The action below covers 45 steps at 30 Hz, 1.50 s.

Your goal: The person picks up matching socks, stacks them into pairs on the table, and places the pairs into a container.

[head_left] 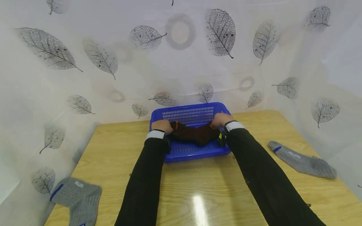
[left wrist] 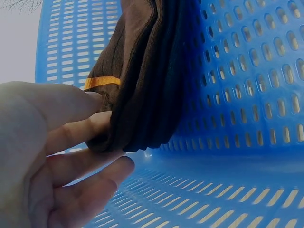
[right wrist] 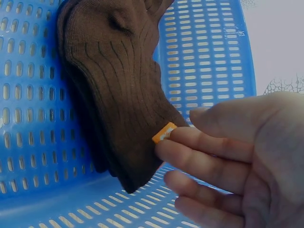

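Note:
Dark brown ribbed socks, lying in layers, stretch crosswise inside a blue plastic basket. My left hand pinches their left end between thumb and fingers, close to an orange stripe in the left wrist view. At the opposite end my right hand pinches the fabric beside a small orange label, its lower fingers loosely bent. Between the hands the socks sag toward the basket floor, as the head view shows.
The basket stands at the back of a wooden table, close to a leaf-patterned curtain. One grey sock lies at the table's left front, bent at the heel. Another grey sock lies along the right edge.

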Tool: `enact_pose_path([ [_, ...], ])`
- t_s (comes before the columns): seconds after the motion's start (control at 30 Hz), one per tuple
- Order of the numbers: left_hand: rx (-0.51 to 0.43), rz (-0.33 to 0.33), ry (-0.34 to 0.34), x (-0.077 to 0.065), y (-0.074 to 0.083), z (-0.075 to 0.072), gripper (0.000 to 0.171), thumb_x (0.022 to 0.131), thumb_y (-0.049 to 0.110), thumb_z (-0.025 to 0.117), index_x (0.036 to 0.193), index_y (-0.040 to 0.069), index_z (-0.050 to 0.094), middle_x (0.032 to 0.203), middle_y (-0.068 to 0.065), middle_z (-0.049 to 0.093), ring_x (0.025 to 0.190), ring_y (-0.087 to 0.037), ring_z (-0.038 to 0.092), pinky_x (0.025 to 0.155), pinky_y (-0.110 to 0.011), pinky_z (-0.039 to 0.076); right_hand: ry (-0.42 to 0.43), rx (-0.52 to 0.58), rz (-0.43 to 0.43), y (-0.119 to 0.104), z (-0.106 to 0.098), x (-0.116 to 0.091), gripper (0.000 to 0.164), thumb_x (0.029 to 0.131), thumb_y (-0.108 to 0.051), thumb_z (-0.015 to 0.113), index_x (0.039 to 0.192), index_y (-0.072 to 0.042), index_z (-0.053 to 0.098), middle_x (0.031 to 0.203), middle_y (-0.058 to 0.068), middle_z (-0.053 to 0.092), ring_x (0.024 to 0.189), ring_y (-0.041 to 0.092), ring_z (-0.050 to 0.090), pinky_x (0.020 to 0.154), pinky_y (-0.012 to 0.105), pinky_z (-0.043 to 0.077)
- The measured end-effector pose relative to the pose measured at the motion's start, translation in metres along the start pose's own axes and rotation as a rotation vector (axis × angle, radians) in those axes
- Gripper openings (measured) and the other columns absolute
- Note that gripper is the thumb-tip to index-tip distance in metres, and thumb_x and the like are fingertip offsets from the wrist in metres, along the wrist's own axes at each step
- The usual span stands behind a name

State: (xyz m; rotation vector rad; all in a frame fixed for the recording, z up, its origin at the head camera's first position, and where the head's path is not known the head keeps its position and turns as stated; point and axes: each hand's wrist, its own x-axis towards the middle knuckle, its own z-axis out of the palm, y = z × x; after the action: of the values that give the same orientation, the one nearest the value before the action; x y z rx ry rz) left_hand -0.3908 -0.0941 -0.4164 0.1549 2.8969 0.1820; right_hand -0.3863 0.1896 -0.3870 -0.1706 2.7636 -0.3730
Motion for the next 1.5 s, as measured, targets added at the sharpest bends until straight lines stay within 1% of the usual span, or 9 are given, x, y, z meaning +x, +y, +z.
enact_pose_path([
  [0.37, 0.061, 0.005, -0.047, 0.0, 0.002, -0.002, 0.03, 0.096, 0.035, 0.059, 0.087, 0.009, 0.072, 0.104, -0.011, 0.074, 0.096, -0.026, 0.069, 0.087, -0.047, 0.056, -0.119, 0.104, 0.018, 0.0, -0.004, 0.001, 0.031, 0.092, -0.021, 0.061, 0.063, -0.013, 0.053, 0.058, -0.002, 0.049, 0.054, 0.014, 0.048, 0.057, 0.029, 0.042],
  [0.6, 0.083, -0.001, -0.078, -0.007, 0.001, -0.007, 0.03, 0.096, 0.032, 0.057, 0.096, 0.007, 0.074, 0.115, -0.014, 0.073, 0.109, -0.028, 0.068, 0.098, -0.049, 0.052, -0.127, 0.167, -0.075, -0.006, -0.004, -0.008, 0.028, 0.098, -0.023, 0.061, 0.1, 0.004, 0.067, 0.094, 0.011, 0.065, 0.083, 0.024, 0.066, 0.07, 0.03, 0.052],
  [0.77, -0.083, 0.004, -0.097, -0.015, 0.004, -0.024, 0.046, 0.099, 0.036, 0.059, 0.127, 0.001, 0.067, 0.136, -0.02, 0.064, 0.125, -0.034, 0.061, 0.104, -0.051, 0.049, -0.13, 0.231, -0.153, -0.004, -0.016, -0.016, 0.034, 0.103, -0.022, 0.055, 0.109, 0.009, 0.067, 0.101, 0.02, 0.07, 0.092, 0.032, 0.069, 0.081, 0.038, 0.058],
  [0.93, -0.186, 0.104, 0.032, -0.036, 0.006, -0.052, 0.049, 0.102, 0.026, 0.059, 0.142, -0.001, 0.056, 0.145, -0.021, 0.057, 0.133, -0.037, 0.055, 0.111, -0.049, 0.044, -0.124, 0.296, -0.257, 0.005, -0.034, -0.033, 0.042, 0.107, -0.02, 0.05, 0.133, 0.012, 0.059, 0.13, 0.03, 0.064, 0.114, 0.045, 0.066, 0.091, 0.046, 0.058],
  [1.03, -0.228, 0.162, 0.15, -0.061, -0.001, -0.06, 0.044, 0.102, 0.025, 0.059, 0.139, 0.0, 0.059, 0.14, -0.02, 0.062, 0.127, -0.037, 0.06, 0.107, -0.049, 0.047, -0.069, 0.284, -0.326, 0.007, -0.039, -0.05, 0.042, 0.107, -0.019, 0.051, 0.135, 0.011, 0.058, 0.126, 0.03, 0.066, 0.111, 0.044, 0.067, 0.09, 0.047, 0.058],
  [1.13, -0.293, 0.213, 0.207, -0.094, -0.017, -0.062, 0.04, 0.103, 0.025, 0.059, 0.135, 0.0, 0.061, 0.135, -0.02, 0.064, 0.121, -0.037, 0.063, 0.102, -0.051, 0.051, 0.0, 0.238, -0.398, 0.004, -0.041, -0.075, 0.04, 0.106, -0.022, 0.055, 0.133, 0.005, 0.062, 0.124, 0.023, 0.069, 0.113, 0.04, 0.066, 0.097, 0.052, 0.054],
  [1.27, -0.3, 0.184, 0.233, -0.144, -0.059, -0.054, 0.041, 0.105, 0.028, 0.056, 0.133, -0.001, 0.061, 0.132, -0.022, 0.066, 0.115, -0.04, 0.066, 0.094, -0.054, 0.054, 0.057, 0.151, -0.512, 0.0, -0.035, -0.116, 0.036, 0.104, -0.026, 0.059, 0.13, -0.002, 0.067, 0.127, 0.016, 0.07, 0.119, 0.036, 0.065, 0.101, 0.054, 0.051],
  [1.4, -0.279, 0.064, 0.233, -0.189, -0.118, -0.036, 0.044, 0.106, 0.03, 0.055, 0.134, -0.004, 0.059, 0.13, -0.028, 0.065, 0.109, -0.045, 0.067, 0.087, -0.057, 0.055, 0.043, 0.148, -0.634, 0.006, -0.023, -0.154, 0.03, 0.104, -0.023, 0.06, 0.126, -0.004, 0.068, 0.123, 0.012, 0.072, 0.112, 0.031, 0.069, 0.094, 0.049, 0.056],
  [1.5, -0.268, -0.084, 0.159, -0.216, -0.166, -0.018, 0.051, 0.106, 0.032, 0.053, 0.135, -0.01, 0.055, 0.13, -0.034, 0.061, 0.109, -0.05, 0.064, 0.083, -0.058, 0.054, 0.009, 0.191, -0.689, 0.016, -0.012, -0.176, 0.027, 0.104, -0.021, 0.06, 0.125, -0.005, 0.068, 0.119, 0.008, 0.073, 0.106, 0.023, 0.07, 0.09, 0.042, 0.058],
])
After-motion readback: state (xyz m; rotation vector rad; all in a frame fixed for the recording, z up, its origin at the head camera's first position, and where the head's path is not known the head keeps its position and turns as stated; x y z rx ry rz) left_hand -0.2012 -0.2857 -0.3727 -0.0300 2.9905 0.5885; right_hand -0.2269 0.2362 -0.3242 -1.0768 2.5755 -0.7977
